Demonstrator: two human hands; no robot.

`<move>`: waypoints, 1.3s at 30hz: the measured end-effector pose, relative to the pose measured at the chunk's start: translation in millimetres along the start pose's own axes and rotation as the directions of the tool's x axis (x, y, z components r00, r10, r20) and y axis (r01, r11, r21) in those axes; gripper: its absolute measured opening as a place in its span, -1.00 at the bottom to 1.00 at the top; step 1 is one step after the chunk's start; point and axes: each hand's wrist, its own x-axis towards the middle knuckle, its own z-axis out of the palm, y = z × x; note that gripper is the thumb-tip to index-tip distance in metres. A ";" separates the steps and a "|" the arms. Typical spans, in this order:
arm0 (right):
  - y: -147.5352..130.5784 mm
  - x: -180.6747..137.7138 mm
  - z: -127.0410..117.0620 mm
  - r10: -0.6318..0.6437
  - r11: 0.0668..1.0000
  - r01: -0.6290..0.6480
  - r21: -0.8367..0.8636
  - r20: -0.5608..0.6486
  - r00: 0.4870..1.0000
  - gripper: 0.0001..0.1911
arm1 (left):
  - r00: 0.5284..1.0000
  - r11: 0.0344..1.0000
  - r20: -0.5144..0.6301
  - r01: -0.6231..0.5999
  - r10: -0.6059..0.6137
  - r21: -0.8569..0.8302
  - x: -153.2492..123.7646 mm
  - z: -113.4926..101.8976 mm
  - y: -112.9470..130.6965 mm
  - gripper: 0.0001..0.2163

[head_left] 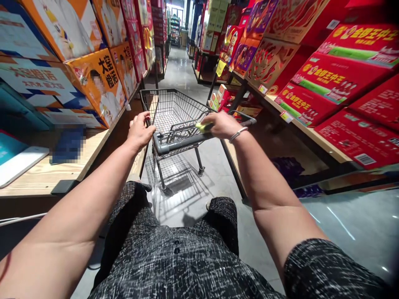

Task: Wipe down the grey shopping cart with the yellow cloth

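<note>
Ahead of me stands a grey wire shopping cart [174,106], turned at an angle in the aisle, and nothing shows in its basket. My left hand [140,131] is at the left corner of the cart's frame, its fingers curled and its thumb against the bar. Toward the right part of the handlebar [183,144], my right hand [222,124] is closed over the bar. A small yellow-green piece [204,126] shows by its fingers; whether it belongs to the handle or is held, I cannot tell.
Orange and white cartons [96,83] are stacked on the left wooden shelf [99,143], with a tablet-like device [23,164] near me. Red boxes [324,79] fill the right shelf [314,139]. The tiled aisle [181,62] runs between shelves toward a bright window.
</note>
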 end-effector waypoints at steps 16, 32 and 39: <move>-2.1 -41.0 83.9 0.190 0.979 -0.112 0.168 -0.577 0.794 -0.32 | 0.823 0.785 0.564 -0.300 -0.075 0.542 -67.1 -1.2 160.7 -0.31; 36.3 -35.5 105.6 0.307 0.950 -0.271 0.154 -0.608 0.732 -0.30 | 0.853 0.681 0.517 -0.334 -0.076 0.651 -31.9 -31.3 109.1 -0.32; 82.4 -30.2 43.2 0.395 0.883 -0.468 -0.033 -0.487 0.779 -0.39 | 0.847 0.605 0.529 -0.401 -0.040 0.687 -18.4 -35.3 91.7 -0.51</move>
